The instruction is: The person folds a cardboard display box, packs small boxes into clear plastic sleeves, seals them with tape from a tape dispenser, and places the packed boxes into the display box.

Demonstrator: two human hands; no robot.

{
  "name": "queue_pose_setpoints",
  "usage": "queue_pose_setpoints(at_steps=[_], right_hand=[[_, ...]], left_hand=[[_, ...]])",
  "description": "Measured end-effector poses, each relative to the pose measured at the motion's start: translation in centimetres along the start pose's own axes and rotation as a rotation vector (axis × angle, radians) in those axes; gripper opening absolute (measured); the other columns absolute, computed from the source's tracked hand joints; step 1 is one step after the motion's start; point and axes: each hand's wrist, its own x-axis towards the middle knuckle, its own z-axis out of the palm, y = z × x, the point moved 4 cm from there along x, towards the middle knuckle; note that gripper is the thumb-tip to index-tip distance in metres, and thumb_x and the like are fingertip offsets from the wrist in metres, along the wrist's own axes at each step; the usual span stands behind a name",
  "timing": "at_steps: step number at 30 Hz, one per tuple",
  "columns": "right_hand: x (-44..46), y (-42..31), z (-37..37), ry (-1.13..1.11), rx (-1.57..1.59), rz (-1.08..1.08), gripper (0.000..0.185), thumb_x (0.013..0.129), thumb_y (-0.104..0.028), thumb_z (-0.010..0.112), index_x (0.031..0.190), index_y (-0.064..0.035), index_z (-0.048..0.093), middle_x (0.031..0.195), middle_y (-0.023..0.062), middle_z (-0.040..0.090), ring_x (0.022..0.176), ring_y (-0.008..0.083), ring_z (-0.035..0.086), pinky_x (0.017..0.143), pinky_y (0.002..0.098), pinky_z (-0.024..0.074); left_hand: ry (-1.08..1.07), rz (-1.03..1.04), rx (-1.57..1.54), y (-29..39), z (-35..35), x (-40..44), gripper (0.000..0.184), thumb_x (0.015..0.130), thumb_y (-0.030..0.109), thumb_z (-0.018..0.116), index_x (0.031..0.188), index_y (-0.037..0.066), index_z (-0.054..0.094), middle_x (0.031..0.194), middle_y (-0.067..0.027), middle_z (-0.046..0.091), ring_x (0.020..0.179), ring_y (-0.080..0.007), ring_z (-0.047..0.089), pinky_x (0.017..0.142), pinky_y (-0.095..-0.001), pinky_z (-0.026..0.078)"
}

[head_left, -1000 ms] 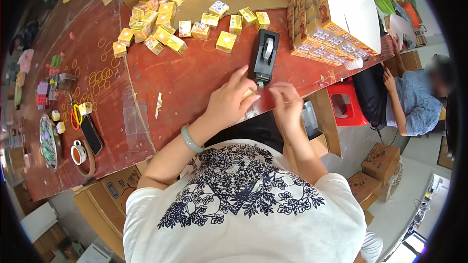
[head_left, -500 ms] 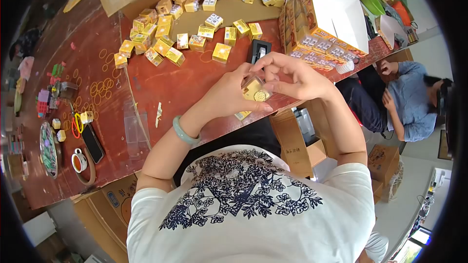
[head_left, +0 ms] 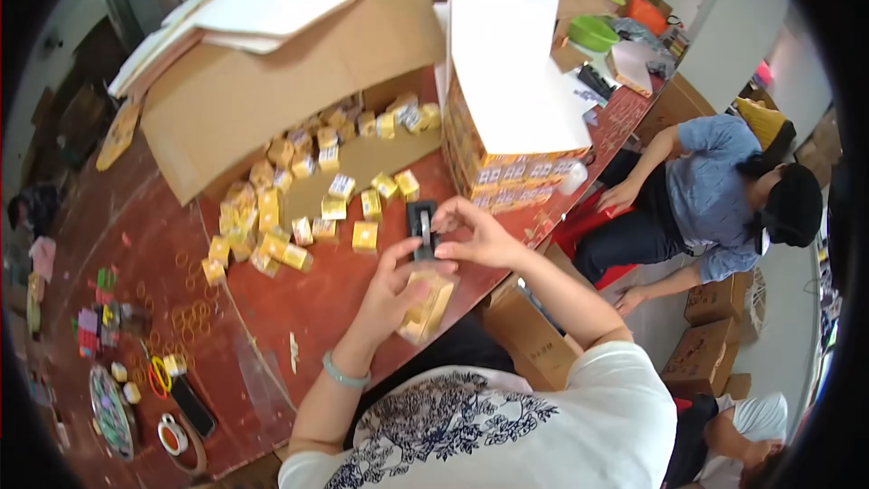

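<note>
A small yellow box with a clear cover [head_left: 429, 305] is in my left hand [head_left: 380, 299], which grips it near the table's front edge. Just beyond the box stands a black tape dispenser [head_left: 419, 220], with my left fingertips close to its near end. The fingers of my right hand [head_left: 477, 235] are bent at the dispenser's right side, thumb toward the box. Whether a strip of tape is between them is too small to make out.
Many yellow boxes [head_left: 365, 236] lie loose on the red table and in an open carton [head_left: 299, 95]. Stacked display boxes [head_left: 520, 183] stand behind my right hand. A phone [head_left: 194, 407] and rubber bands [head_left: 190, 321] lie at left. A co-worker [head_left: 715, 172] sits at right.
My view has tilted up and shows more of the room. My right hand has moved from over the box to the tape dispenser. The box stays in my left hand.
</note>
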Motion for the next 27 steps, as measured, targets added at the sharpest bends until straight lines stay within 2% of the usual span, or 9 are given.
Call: queue_pose_setpoints(at_steps=[3,5,7,11,14,20,22,25,27], right_hand=[[-1.0,-5.8,1.1,-0.250,0.025,-0.197,0.054,0.079,-0.010,0.080,0.126,-0.0027,0.055,0.133,0.0146,0.054,0.122,0.0287,0.052,0.105,0.0420,0.0408],[-2.2,-8.7,2.8,-0.326,-0.222,-0.222,0.062,0.075,-0.008,0.083,0.131,-0.0031,0.056,0.134,0.0152,0.055,0.120,0.0289,0.054,0.104,0.0412,0.0432],[-2.3,-9.9,2.2,-0.370,0.008,-0.017,0.069,0.070,-0.006,0.086,0.133,-0.0042,0.056,0.130,0.0133,0.059,0.113,0.0274,0.059,0.100,0.0381,0.0464],[0.6,-14.8,-7.4,0.265,-0.439,-0.001,0.063,0.071,-0.008,0.081,0.129,-0.0049,0.056,0.122,0.0091,0.062,0.102,0.0203,0.061,0.089,0.0330,0.0507],[6.6,-12.4,-18.8,0.700,-0.860,-0.187,0.058,0.076,-0.015,0.076,0.129,-0.0057,0.055,0.117,0.0141,0.061,0.095,0.0232,0.060,0.083,0.0340,0.0502],[12.2,-2.9,-27.2,0.953,-1.791,-0.024,0.070,0.075,-0.022,0.074,0.135,-0.0030,0.043,0.122,0.0223,0.057,0.102,0.0373,0.060,0.085,0.0392,0.0506],[11.6,-3.1,-27.6,1.014,-1.504,0.307,0.080,0.072,-0.028,0.075,0.138,-0.0023,0.037,0.120,0.0238,0.059,0.104,0.0403,0.060,0.088,0.0414,0.0509],[11.1,-4.1,-28.2,0.953,-1.111,0.341,0.082,0.068,-0.026,0.078,0.133,0.0000,0.035,0.109,0.0223,0.064,0.097,0.0378,0.065,0.083,0.0428,0.0529],[11.4,-4.6,-27.7,0.884,-1.247,0.372,0.070,0.070,-0.024,0.076,0.125,0.0036,0.043,0.101,0.0230,0.066,0.093,0.0383,0.067,0.080,0.0437,0.0542]], left_hand=[[-0.122,-0.021,-0.144,-0.3,0.1,0.3,0.069,0.091,0.011,0.065,0.149,0.007,0.029,0.128,-0.0224,0.061,0.108,-0.0312,0.065,0.091,-0.0326,0.053],[-0.328,-0.053,-0.303,0.0,1.2,0.4,0.068,0.090,0.001,0.060,0.150,0.005,0.027,0.137,-0.0218,0.055,0.118,-0.0303,0.060,0.097,-0.0316,0.049],[-0.293,-0.064,-0.361,0.1,1.5,0.7,0.065,0.091,0.002,0.060,0.148,0.004,0.030,0.138,-0.0209,0.054,0.119,-0.0294,0.059,0.097,-0.0313,0.049],[-0.160,-0.102,-0.552,-0.6,1.7,1.0,0.054,0.093,0.002,0.059,0.143,0.001,0.039,0.142,-0.0183,0.050,0.123,-0.0268,0.057,0.098,-0.0304,0.048],[-0.053,0.017,0.047,-1.5,1.0,1.4,0.046,0.093,0.001,0.058,0.137,0.000,0.045,0.143,-0.0157,0.050,0.121,-0.0239,0.057,0.096,-0.0293,0.048],[0.032,0.111,0.429,-1.3,-0.5,0.5,0.041,0.094,-0.002,0.058,0.133,0.000,0.048,0.140,-0.0129,0.052,0.115,-0.0209,0.059,0.095,-0.0287,0.048],[0.056,0.098,0.436,-1.2,-1.4,0.1,0.041,0.093,-0.002,0.059,0.133,0.000,0.048,0.139,-0.0129,0.053,0.114,-0.0206,0.060,0.095,-0.0287,0.048],[0.133,0.091,0.454,-1.5,-2.7,-1.0,0.042,0.093,-0.002,0.060,0.133,-0.001,0.049,0.137,-0.0130,0.055,0.110,-0.0197,0.061,0.095,-0.0287,0.049],[0.167,0.109,0.470,-1.7,-3.1,-1.4,0.039,0.092,-0.001,0.061,0.130,-0.002,0.051,0.131,-0.0122,0.058,0.108,-0.0189,0.062,0.093,-0.0286,0.049]])
